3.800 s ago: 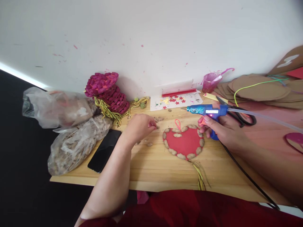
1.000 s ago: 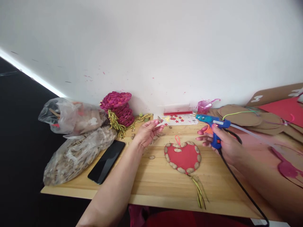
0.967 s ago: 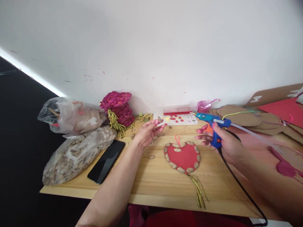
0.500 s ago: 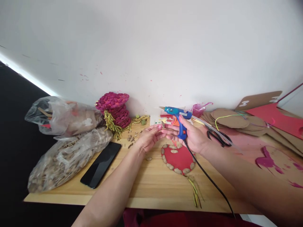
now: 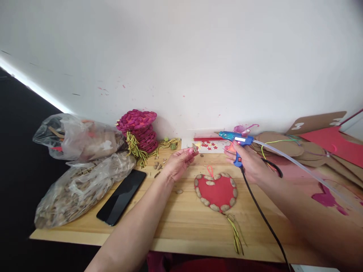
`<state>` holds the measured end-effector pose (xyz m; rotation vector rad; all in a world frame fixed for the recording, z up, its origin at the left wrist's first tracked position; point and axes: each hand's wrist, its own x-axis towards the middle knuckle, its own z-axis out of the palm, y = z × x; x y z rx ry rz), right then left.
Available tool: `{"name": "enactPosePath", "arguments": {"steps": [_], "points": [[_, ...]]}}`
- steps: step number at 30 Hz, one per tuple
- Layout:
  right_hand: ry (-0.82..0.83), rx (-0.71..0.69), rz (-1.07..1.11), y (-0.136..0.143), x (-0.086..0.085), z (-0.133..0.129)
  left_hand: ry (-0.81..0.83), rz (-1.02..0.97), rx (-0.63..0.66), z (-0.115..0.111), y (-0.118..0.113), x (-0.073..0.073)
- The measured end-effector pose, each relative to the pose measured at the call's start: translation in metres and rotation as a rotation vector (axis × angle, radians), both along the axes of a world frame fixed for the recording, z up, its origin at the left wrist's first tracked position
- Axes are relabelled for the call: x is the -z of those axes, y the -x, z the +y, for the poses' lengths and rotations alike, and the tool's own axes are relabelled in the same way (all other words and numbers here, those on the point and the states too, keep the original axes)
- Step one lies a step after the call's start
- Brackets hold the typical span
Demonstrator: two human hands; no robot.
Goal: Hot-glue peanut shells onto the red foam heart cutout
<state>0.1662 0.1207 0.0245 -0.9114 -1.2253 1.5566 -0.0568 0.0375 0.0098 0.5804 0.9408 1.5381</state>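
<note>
Between the thumb and fingers of my left hand (image 5: 181, 163) is a small peanut shell (image 5: 194, 147), held above the table. My right hand (image 5: 247, 160) grips a blue glue gun (image 5: 236, 139) by its handle, the nozzle pointing left and a clear glue stick coming out of its back. Below and between my hands lies a red heart (image 5: 217, 192), edged with peanut shells, with one more shell inside its top left part. An orange loop (image 5: 210, 170) sits at the heart's top, and a yellow-green tassel (image 5: 235, 234) hangs from its tip.
Bags of shells (image 5: 82, 189) and a black phone (image 5: 121, 198) lie on the left. A stack of magenta shell-covered pieces (image 5: 138, 130) stands near the wall. Star stickers (image 5: 208, 145) lie on white paper behind. Cardboard shapes (image 5: 278, 143), scissors (image 5: 273, 166) and a cup (image 5: 241, 129) are at right.
My right hand has moved right with the glue gun, away from my left hand. My left hand stays almost in place with the peanut shell. The whole heart is now uncovered.
</note>
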Motion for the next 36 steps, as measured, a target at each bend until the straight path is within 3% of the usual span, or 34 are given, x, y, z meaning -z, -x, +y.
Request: {"name": "enactPosePath", "arguments": {"steps": [6, 10, 16, 20, 28, 36], "points": [[0.040, 0.116, -0.009, -0.024, -0.002, -0.004, -0.049, -0.013, -0.046, 0.001, 0.001, -0.002], [0.042, 0.047, -0.063, -0.027, -0.002, -0.013, -0.036, 0.005, -0.019, -0.003, -0.002, -0.005], [-0.123, -0.086, -0.183, -0.027, 0.000, -0.032, 0.027, 0.034, 0.108, -0.008, -0.010, -0.001], [-0.285, -0.125, -0.334, -0.035, -0.002, -0.040, 0.042, 0.049, 0.149, -0.008, -0.010, 0.000], [-0.570, -0.191, -0.406, -0.042, -0.001, -0.049, 0.083, 0.092, 0.195, -0.010, -0.011, -0.001], [-0.656, -0.231, -0.436, -0.043, 0.000, -0.052, 0.099, 0.138, 0.242, -0.011, -0.014, -0.002]]}}
